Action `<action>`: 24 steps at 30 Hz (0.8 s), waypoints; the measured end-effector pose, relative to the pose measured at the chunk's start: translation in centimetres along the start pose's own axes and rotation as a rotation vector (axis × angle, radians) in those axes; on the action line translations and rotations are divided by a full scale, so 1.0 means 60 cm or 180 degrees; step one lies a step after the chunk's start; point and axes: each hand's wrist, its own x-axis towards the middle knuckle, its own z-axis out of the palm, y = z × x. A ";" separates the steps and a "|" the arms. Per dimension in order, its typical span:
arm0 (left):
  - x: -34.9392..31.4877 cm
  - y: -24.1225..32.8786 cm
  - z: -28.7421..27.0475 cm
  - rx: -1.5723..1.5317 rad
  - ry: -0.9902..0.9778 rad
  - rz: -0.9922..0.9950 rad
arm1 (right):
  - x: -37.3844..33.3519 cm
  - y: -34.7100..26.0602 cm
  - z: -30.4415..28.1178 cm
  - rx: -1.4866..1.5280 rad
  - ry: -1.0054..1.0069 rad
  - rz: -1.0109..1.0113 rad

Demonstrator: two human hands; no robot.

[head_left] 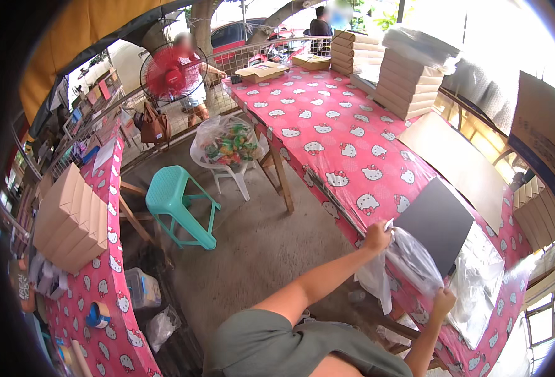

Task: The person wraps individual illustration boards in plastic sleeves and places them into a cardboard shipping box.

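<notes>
A clear plastic bag (412,254) is stretched between my two hands at the near edge of the pink table. My left hand (378,237) is closed on one bunched end of it. At the other end my right hand (443,302) is closed on the plastic, nearer to me. Just beyond the bag lies a flat dark grey board (437,217). Beside my right hand is a pile of clear plastic sheets (477,283), partly over the table's right side. Some of the plastic hangs below the table edge.
A brown cardboard sheet (453,160) lies past the grey board. Stacked brown boxes (409,85) stand at the far end. To the left are a teal stool (169,188), a white stool with a filled bag (230,147), a red fan (172,74) and another pink table (104,308).
</notes>
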 end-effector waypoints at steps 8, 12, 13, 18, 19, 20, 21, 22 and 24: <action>-0.109 0.020 -0.096 -0.1016 -0.0211 -0.0832 | -0.111 -0.026 -0.059 0.1297 -0.0557 0.0667; -0.164 -0.012 -0.142 -0.1558 -0.0342 -0.1150 | -0.151 0.004 -0.080 0.3007 -0.1014 0.1721; -0.177 -0.017 -0.154 -0.1678 -0.0449 -0.1287 | -0.152 0.040 -0.090 0.3024 -0.1431 0.1762; -0.186 -0.003 -0.197 -0.2584 -0.1310 -0.1787 | -0.167 -0.003 -0.117 0.3304 -0.1325 0.1735; -0.174 0.032 -0.207 -0.2722 -0.1542 -0.1704 | -0.158 -0.012 -0.119 0.3435 -0.0895 0.1515; -0.159 0.064 -0.205 -0.2764 -0.1618 -0.1630 | -0.149 -0.023 -0.121 0.3541 -0.0455 0.1293; -0.139 0.087 -0.200 -0.2800 -0.1696 -0.1563 | -0.128 -0.044 -0.136 0.3335 -0.0408 0.0927; -0.115 0.101 -0.196 -0.2089 -0.1625 -0.0187 | -0.103 -0.068 -0.151 0.3256 -0.0322 0.0579; -0.066 0.141 -0.188 -0.2358 -0.1609 0.0104 | -0.033 -0.136 -0.174 0.3396 -0.0309 -0.0110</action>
